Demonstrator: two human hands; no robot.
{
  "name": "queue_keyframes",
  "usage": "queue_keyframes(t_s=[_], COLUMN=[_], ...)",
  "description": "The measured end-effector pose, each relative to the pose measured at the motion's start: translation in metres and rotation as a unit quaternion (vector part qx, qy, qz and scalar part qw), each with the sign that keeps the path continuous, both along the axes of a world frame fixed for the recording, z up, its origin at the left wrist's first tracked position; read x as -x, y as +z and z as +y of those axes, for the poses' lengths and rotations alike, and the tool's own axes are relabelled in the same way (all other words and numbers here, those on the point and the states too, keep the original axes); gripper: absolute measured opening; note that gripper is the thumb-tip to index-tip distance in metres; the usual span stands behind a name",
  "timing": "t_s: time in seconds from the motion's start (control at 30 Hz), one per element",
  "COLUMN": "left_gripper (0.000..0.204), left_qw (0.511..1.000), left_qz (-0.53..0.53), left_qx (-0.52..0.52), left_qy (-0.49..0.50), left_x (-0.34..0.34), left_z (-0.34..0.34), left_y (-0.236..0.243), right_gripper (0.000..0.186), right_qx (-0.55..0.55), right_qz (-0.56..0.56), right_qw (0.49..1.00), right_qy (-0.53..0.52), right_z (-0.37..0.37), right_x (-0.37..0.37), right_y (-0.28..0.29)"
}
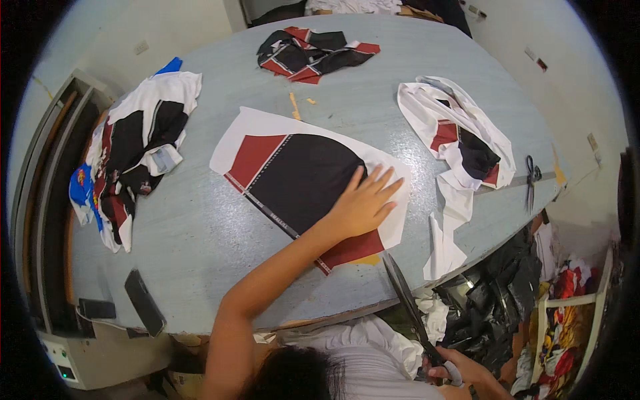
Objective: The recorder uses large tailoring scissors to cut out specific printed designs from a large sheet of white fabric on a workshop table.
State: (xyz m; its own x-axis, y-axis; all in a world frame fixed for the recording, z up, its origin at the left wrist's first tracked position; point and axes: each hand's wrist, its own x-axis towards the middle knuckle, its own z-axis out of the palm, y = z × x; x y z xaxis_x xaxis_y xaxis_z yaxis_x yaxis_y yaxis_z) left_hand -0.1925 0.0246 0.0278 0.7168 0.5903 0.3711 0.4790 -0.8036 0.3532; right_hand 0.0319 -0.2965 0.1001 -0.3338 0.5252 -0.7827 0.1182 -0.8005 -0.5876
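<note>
My left hand (pixel 363 203) lies flat with fingers spread on the right part of a printed fabric panel (pixel 300 177). The panel is black with maroon corners, a striped band along its near edge and a white margin around much of it. Low at the right, my right hand (pixel 463 373) grips the handles of large dark scissors (pixel 408 300). Their blades point up and away, with the tips beside the panel's near right corner. Whether the blades touch the cloth, I cannot tell.
Crumpled black and maroon pieces (pixel 313 53) lie at the far side of the table (pixel 360 93). Fabric heaps (pixel 143 143) sit left; white offcuts (pixel 460 147) and small scissors (pixel 531 180) lie right. A phone (pixel 145 301) rests near left. Black plastic bags (pixel 493 300) stand below the right edge.
</note>
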Motion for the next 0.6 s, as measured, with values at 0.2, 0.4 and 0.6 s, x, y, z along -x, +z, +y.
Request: queue_keyframes(t_s=[0.2,0.4,0.6], left_gripper=[0.058,0.062,0.071], left_qw=[0.994,0.988,0.991], left_qz=[0.105,0.124,0.113], left_qx=[-0.021,-0.036,0.025], left_qy=[0.031,0.083,0.066], left_x=[0.054,0.059,0.054], left_z=[-0.061,-0.094,-0.108], left_y=[0.005,0.01,0.011], right_gripper=[0.035,0.035,0.041], right_qx=[-0.009,-0.064,-0.085], right_qz=[-0.044,-0.076,-0.098], right_qw=[0.996,0.96,0.976], right_qy=[0.083,0.26,0.176], right_z=[0.016,0.035,0.03], right_x=[0.004,-0.001,0.003], right_y=[0.015,0.024,0.012])
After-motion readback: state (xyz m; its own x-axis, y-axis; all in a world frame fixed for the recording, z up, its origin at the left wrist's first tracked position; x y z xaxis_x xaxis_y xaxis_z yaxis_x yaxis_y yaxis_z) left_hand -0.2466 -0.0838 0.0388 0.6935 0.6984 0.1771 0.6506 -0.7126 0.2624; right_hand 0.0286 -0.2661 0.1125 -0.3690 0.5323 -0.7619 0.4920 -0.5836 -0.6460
